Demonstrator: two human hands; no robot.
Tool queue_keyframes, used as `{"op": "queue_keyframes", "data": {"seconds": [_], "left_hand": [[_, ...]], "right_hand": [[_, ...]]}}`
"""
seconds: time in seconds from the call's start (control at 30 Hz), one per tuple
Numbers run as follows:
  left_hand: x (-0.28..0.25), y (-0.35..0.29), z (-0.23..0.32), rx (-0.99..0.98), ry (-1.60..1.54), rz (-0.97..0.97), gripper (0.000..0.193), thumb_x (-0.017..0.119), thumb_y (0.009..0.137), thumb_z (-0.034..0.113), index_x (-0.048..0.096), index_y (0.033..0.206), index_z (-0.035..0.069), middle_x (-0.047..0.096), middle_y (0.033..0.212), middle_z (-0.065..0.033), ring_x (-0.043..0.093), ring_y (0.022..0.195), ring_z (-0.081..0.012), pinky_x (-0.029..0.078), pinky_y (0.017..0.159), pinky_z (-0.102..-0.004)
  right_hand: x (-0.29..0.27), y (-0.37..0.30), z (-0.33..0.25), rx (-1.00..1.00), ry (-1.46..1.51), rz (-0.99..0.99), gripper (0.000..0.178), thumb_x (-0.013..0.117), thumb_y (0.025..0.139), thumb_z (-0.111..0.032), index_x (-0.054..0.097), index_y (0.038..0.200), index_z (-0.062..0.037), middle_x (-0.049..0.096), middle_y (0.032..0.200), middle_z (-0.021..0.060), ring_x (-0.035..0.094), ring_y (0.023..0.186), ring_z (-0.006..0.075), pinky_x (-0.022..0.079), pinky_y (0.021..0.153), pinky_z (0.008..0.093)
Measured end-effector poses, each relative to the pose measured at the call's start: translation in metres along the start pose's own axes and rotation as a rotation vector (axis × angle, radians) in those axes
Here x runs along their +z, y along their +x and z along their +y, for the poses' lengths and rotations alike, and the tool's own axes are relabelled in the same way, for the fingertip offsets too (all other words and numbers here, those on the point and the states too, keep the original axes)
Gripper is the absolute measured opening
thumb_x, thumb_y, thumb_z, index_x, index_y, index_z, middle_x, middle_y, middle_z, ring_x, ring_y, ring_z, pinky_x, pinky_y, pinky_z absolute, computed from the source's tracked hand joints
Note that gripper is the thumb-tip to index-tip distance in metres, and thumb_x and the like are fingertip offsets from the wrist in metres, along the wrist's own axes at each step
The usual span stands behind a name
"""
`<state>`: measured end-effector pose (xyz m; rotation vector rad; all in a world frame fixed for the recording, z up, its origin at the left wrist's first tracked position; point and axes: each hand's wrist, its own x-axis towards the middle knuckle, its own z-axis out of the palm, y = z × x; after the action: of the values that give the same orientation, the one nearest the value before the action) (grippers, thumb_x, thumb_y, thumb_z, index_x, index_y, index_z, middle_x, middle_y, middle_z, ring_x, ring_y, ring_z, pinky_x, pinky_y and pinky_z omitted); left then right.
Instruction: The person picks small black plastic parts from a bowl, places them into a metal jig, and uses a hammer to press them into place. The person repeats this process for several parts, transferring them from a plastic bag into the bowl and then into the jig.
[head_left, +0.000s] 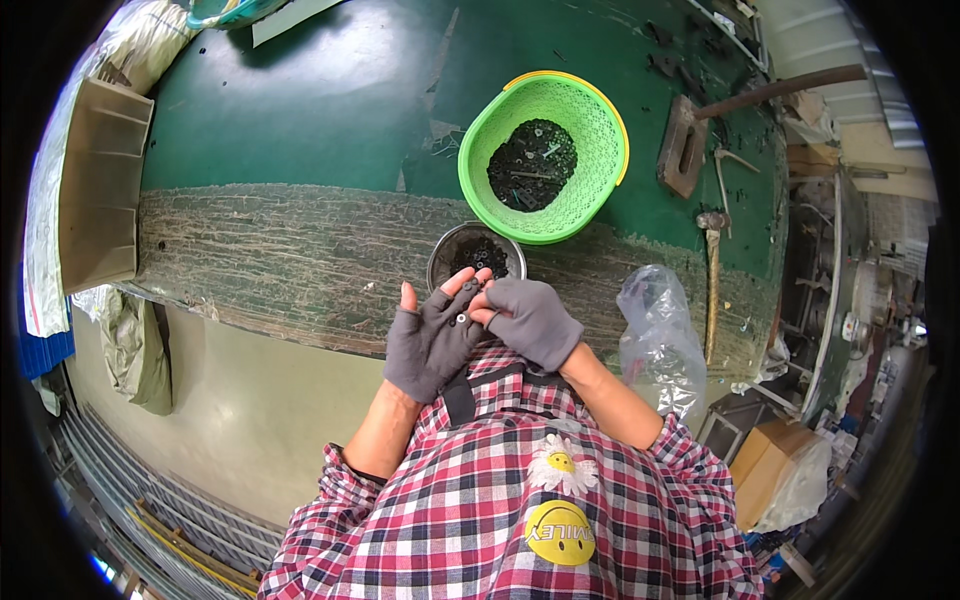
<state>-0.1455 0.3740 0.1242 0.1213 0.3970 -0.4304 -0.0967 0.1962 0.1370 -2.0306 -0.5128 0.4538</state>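
Observation:
My left hand [433, 340], in a grey fingerless glove, lies palm up with its fingers stretched out. On its palm rest a small pale ring [461, 319] and a few small dark pieces. My right hand [532, 318], gloved alike, comes over the left fingers with thumb and fingertips pinched together. Whatever it pinches is too small to make out. Just beyond both hands is a round metal bowl [437, 262] with small black ring-like parts inside. Behind that bowl a bright green plastic basket [598, 150] holds many small black pieces and a few thin sticks.
Both containers are on a worn green-topped workbench [290, 120]. A clear plastic bag [660, 325] lies at the near edge, right of my hands. Further right are a hammer [712, 250] and a heavy mallet-like tool [683, 150]. A metal bin [105, 180] stands at the left end.

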Motion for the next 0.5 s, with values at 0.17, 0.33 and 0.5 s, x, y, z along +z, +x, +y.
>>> {"op": "queue_keyframes", "data": {"seconds": [0.17,0.33,0.5], "left_hand": [[0.004,0.001,0.002,-0.010,-0.086,0.005,0.082,0.037,0.101,0.059,0.032,0.148,-0.007,0.030,0.155,-0.0243,0.033,0.144,-0.0331,0.029,0.121,-0.0433],[0.000,0.004,0.001,0.008,-0.117,0.068,0.080,0.040,0.100,0.058,0.036,0.145,-0.008,0.034,0.152,-0.0241,0.033,0.143,-0.0329,0.031,0.120,-0.0427],[-0.015,0.024,-0.002,-0.004,0.172,0.208,0.080,0.045,0.098,0.061,0.042,0.143,-0.004,0.041,0.147,-0.0169,0.040,0.133,-0.0267,0.033,0.116,-0.0403]], "right_hand": [[0.008,-0.007,0.013,0.247,0.614,0.116,0.015,0.061,0.094,-0.013,0.065,0.100,-0.0003,0.067,0.085,0.0028,0.060,0.072,0.0121,0.049,0.067,0.0286],[-0.015,-0.017,0.011,0.493,1.105,0.130,0.007,0.063,0.094,-0.010,0.064,0.099,-0.0046,0.060,0.080,-0.0045,0.043,0.063,-0.0020,0.030,0.054,0.0150],[-0.007,-0.019,0.026,0.502,0.945,0.258,0.009,0.066,0.090,-0.005,0.066,0.098,-0.0020,0.058,0.079,-0.0059,0.049,0.066,0.0006,0.038,0.057,0.0172]]}}
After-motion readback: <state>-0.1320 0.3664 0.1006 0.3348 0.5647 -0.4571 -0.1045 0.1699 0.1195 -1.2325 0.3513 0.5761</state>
